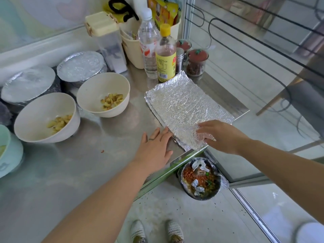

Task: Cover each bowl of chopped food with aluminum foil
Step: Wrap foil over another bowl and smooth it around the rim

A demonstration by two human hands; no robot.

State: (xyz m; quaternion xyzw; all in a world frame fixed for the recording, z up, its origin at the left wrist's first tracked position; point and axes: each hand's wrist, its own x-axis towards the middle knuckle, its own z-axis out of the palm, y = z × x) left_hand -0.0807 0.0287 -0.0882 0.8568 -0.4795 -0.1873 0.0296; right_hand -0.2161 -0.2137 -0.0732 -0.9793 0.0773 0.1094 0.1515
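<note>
- Aluminum foil sheet (185,106) flat on the bench (98,165).
- Left hand (154,151): straight fingers touch its near edge.
- Right hand (220,135): fingers spread loose, resting on it.

Bare forearms (98,195), dark marking (152,138) on left hand (154,149), white mesh shoes (138,231)

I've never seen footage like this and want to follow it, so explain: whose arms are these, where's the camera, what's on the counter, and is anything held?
No machine here: these are a person's two bare arms, filmed by one camera worn on their head, looking down. On the steel counter lie a foil sheet, a near open bowl and a far open bowl of chopped food, a left covered bowl and a right covered bowl under foil. The left hand lies flat, fingertips at the sheet's edge; the right hand rests on its near corner. Nothing is lifted yet.
</note>
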